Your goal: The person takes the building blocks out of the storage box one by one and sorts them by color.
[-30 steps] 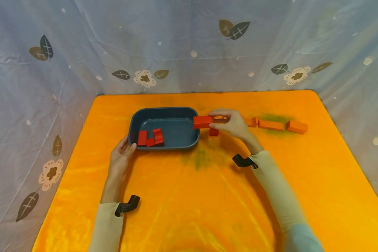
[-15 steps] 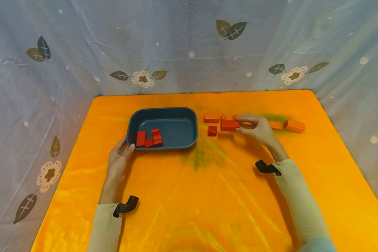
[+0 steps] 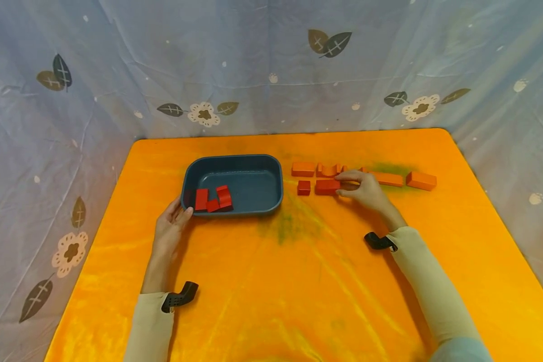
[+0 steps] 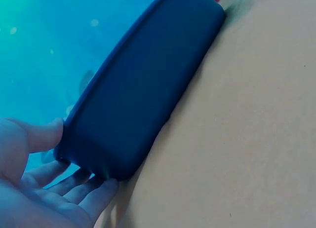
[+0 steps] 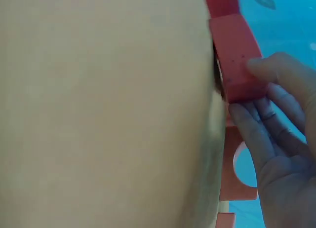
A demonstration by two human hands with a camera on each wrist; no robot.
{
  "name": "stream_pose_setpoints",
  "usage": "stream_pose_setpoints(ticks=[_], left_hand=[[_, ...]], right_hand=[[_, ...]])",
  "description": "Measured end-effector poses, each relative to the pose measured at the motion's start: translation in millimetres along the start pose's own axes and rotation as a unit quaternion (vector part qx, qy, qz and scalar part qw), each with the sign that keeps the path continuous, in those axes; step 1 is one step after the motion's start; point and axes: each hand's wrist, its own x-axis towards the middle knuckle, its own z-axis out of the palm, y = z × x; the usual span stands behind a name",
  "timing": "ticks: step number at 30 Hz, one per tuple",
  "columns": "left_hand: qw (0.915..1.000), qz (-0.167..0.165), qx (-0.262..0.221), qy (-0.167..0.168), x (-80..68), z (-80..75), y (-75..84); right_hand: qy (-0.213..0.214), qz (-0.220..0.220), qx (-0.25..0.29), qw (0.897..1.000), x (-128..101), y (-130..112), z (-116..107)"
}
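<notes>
The right hand pinches a red rectangular block between thumb and fingertips, the block resting on the orange table just right of a small red cube; the left hand lies with relaxed fingers touching the near-left corner of the dark blue bin; judging by the layout, the work looks partly done: three red blocks remain in the bin's near-left part, while a far row of orange blocks stands on the table, among them a piece with a curved notch; the blocks look smooth and hard-edged, the bin matte plastic with rounded corners, the tablecloth velvety.
</notes>
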Motion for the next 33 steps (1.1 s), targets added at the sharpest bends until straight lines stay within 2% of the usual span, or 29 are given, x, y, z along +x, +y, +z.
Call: stream_pose_setpoints(ticks=[3,5,17,22,27,33], left_hand=[[1.0,0.003,0.002,-0.001,0.0,-0.4,-1.4],[1.0,0.005,0.002,-0.002,0.1,-0.7,-2.0],[1.0,0.003,-0.004,-0.006,0.6,-1.1,-3.9],[1.0,0.001,0.006,-0.004,0.4,-1.5,-1.9],[1.0,-0.001,0.007,-0.003,0.2,-2.5,-1.2],[1.0,0.005,0.0,-0.004,0.6,-1.9,-2.3]], right_hand=[[0.002,-0.015,-0.061,0.998,1.5,1.7,1.9],[0.003,-0.021,-0.084,0.996,1.7,1.9,2.7],[-0.002,-0.011,-0.085,0.996,0.6,-2.0,2.6],[0.0,-0.022,-0.089,0.996,0.6,-4.8,0.4],[0.005,-0.053,-0.088,0.995,5.5,-17.4,-4.2],[-0.02,-0.051,-0.074,0.996,20.8,-45.5,-1.7]])
